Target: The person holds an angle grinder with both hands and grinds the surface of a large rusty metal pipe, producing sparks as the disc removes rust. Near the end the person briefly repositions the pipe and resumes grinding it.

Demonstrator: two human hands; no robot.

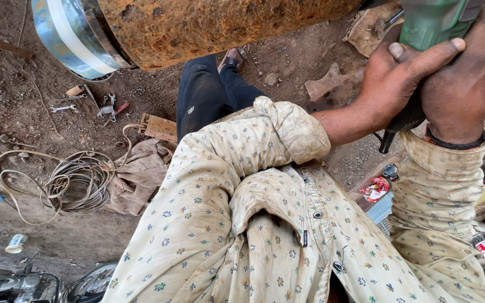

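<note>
Nearest the lens, a cream floral shirt (287, 235) with rolled sleeves is seen, filling the lower frame. Beyond it, the left hand (399, 78) is wrapped tightly around the body of a green power tool (430, 22), thumb laid across the casing; the right hand (461, 73) is clasped over the same tool from the other side, a dark band worn at its wrist. The tool is held at the upper right, just beside a large rusty cylinder (220, 25), whose pale blue end (68, 33) is banded in white. Whether the tool touches the cylinder cannot be told.

Dark trousers (206, 95) are seen beneath the cylinder. On the dirt ground (18, 101), a coil of pale wire (74, 182) is laid beside a crumpled cloth (141, 174). Farther off, several spanners (85, 104) are scattered. A small white can (16, 243) is lying at the lower left; its contents cannot be made out.
</note>
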